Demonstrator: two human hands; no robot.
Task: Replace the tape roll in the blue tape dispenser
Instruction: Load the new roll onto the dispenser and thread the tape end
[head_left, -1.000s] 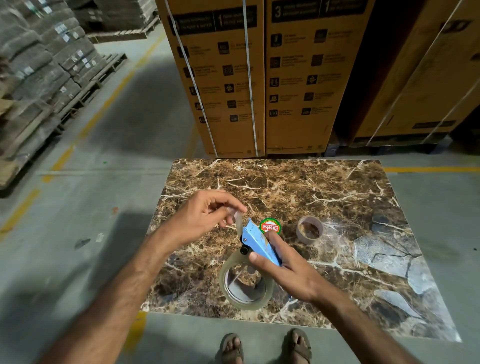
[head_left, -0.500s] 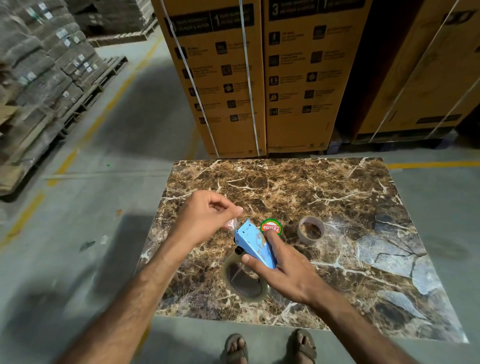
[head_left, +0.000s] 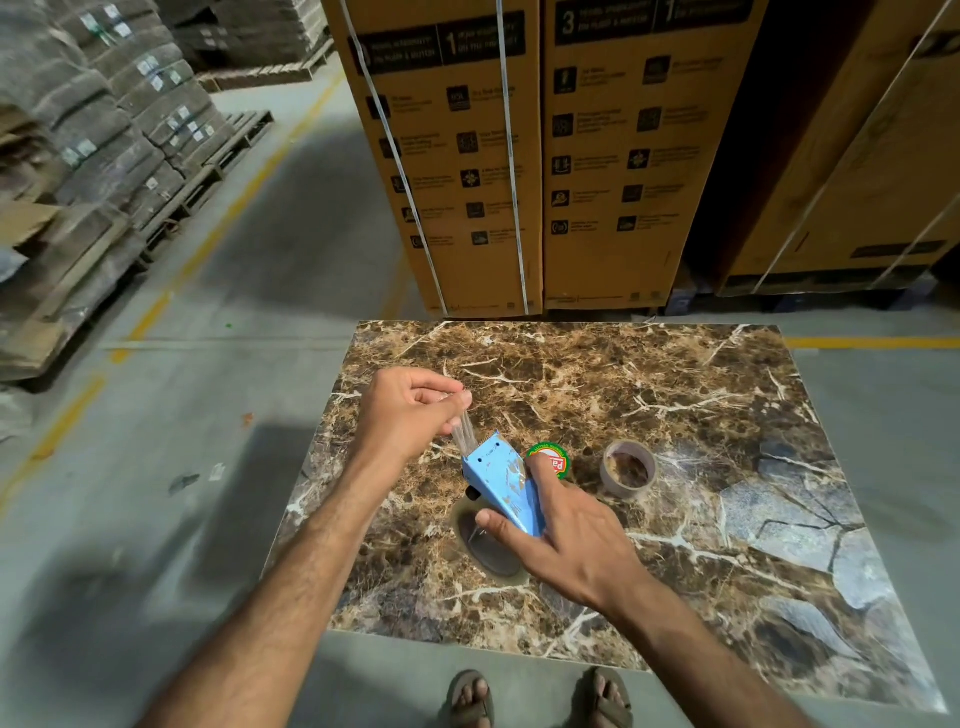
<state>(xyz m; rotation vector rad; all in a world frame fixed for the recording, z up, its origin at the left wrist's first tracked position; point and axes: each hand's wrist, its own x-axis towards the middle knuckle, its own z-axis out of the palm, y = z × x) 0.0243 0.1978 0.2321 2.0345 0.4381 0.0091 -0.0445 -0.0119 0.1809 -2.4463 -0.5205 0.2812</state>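
Over the marble slab (head_left: 675, 395) on the warehouse floor, the person's right hand (head_left: 566, 535) grips the blue tape dispenser (head_left: 501, 483), thumb on its near side and fingers wrapped around the far side, holding it tilted with the toothed edge pointing up and away. A clear tape roll (head_left: 488, 545) sits at the dispenser's lower end, just above the slab. The left hand (head_left: 410, 415) is raised beside the toothed edge, thumb and fingertips pinched on the loose end of a clear tape strip (head_left: 464, 435) that runs down to the dispenser. Behind the dispenser lies a round green-rimmed label (head_left: 550, 460), and to its right a nearly spent tape core (head_left: 627, 469) rests apart on the marble. Tall cardboard cartons (head_left: 519, 156) stand beyond.
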